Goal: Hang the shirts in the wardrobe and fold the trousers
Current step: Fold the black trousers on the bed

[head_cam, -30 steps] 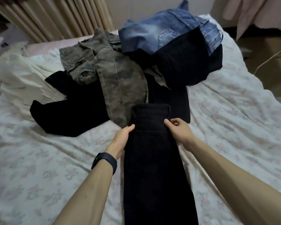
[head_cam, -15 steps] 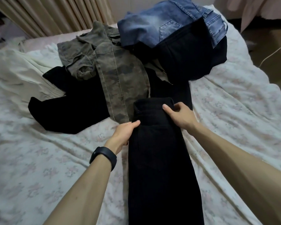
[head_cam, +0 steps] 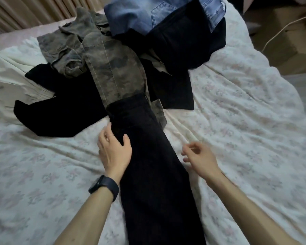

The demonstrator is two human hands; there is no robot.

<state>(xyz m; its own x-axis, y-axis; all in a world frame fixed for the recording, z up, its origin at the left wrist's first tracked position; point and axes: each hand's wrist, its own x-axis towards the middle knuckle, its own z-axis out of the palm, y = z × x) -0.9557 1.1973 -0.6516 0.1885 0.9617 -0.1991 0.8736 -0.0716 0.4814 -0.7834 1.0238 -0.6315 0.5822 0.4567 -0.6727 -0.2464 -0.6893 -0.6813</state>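
Both hands have come off the waistband, where they were a second ago; the left hand (head_cam: 114,152) now lies flat and released on the 9 o'clock edge of the black trousers (head_cam: 148,165), thumb on the cloth, pressing rather than gripping; the right hand (head_cam: 200,160) has let go altogether and hovers just beside the 3 o'clock edge, fingers loosely curled, grasping nothing. The trousers lie in a long narrow strip down the bed (head_cam: 245,121), from the middle toward 6 o'clock, the waistband now pushed up over the hem of the camo trousers (head_cam: 113,68). To me this looks like the smoothing after the legs are laid together; the crosswise folds are, I judge, not yet made.

The hems run off the bottom edge, so their state is unknown. The left fingers are blurred by motion; how firmly they bear down I cannot tell. At 12 o'clock the jeans (head_cam: 140,13) sit on a dark heap (head_cam: 184,41) too black to read. The black garment (head_cam: 60,112) at 10 o'clock may be a shirt or not. No wardrobe is in sight.
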